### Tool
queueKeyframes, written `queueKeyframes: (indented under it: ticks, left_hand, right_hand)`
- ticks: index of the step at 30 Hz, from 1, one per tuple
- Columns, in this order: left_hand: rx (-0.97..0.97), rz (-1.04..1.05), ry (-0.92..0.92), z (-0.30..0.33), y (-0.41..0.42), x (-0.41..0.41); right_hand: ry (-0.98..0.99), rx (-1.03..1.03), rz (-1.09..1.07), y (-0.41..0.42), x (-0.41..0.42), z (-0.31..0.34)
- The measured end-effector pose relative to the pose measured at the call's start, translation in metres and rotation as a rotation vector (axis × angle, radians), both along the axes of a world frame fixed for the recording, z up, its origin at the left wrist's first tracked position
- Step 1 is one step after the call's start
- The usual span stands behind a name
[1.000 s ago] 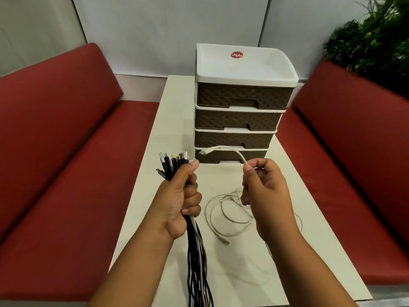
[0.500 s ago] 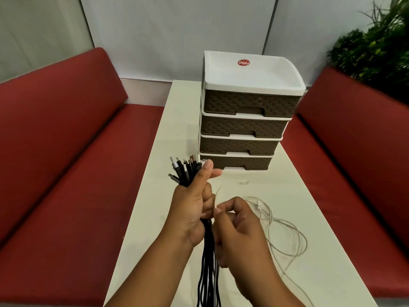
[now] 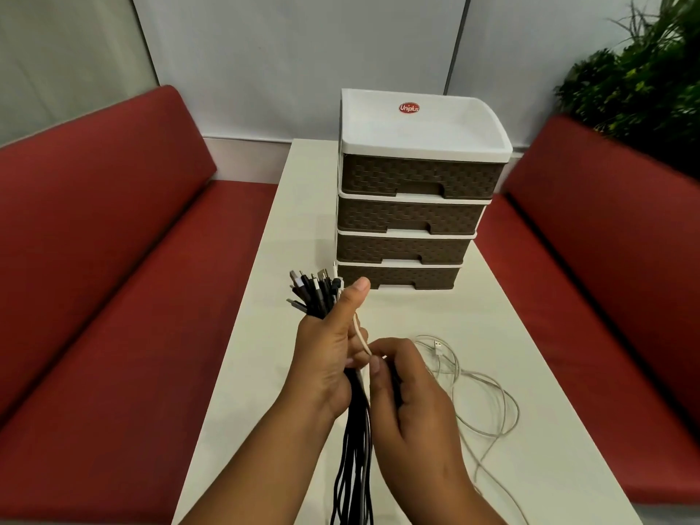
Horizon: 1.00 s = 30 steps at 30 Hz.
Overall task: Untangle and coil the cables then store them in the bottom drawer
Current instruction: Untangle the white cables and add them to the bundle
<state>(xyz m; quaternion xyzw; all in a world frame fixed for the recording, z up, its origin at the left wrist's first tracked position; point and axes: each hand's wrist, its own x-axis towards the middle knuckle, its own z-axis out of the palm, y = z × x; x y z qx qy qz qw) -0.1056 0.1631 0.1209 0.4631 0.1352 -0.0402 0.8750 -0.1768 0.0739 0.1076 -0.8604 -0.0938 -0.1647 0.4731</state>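
Note:
My left hand [image 3: 328, 354] grips a bundle of mostly black cables [image 3: 354, 449] upright, with the plug ends [image 3: 312, 289] fanned out above my fist and the rest hanging down past the table edge. A white cable [image 3: 360, 335] runs along my left thumb. My right hand [image 3: 407, 388] pinches that white cable just below, close against the bundle. Its loose length [image 3: 481, 395] lies in loops on the white table [image 3: 492, 335] to the right. The bottom drawer [image 3: 401, 276] of the four-drawer brown and white unit [image 3: 416, 191] is closed.
Red benches stand on both sides of the table, the left one [image 3: 113, 297] and the right one [image 3: 606, 278]. A green plant [image 3: 644, 77] stands at the back right. The drawer unit sits at the table's far middle.
My right hand has come down from in front of the drawers and in against the bundle, drawing the white cable alongside it. The cable now lies along my left thumb.

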Motion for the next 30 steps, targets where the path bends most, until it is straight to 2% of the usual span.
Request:
queueKeyframes:
  ticks: [6,11,16,19,22,26,30]
  left_hand:
    - [-0.077,-0.122,0.023,-0.001,0.005,0.001]
    - [-0.211,-0.198,0.038,-0.003,0.013,0.003]
    - [-0.297,-0.210,-0.016,-0.007,0.013,0.005]
    - [-0.416,-0.200,-0.015,-0.008,0.018,0.010]
    - [-0.522,-0.239,-0.012,-0.004,0.027,0.012]
    - [-0.521,-0.310,-0.105,0.010,0.037,0.016]
    - [-0.450,-0.310,-0.122,0.014,0.042,0.020]
  right_hand:
    - [-0.094,-0.081,0.082,-0.006,0.002,-0.006]
    - [-0.082,-0.149,0.183,-0.009,0.003,-0.020]
    - [0.081,0.046,0.251,-0.022,0.000,-0.041]
    - [0.184,0.037,0.248,-0.037,-0.007,-0.070]
    - [0.258,-0.184,0.269,-0.063,-0.011,-0.104]
    - [0.225,-0.741,0.243,-0.123,0.002,-0.141]
    - [0.330,-1.002,0.044,-0.169,0.029,-0.118]
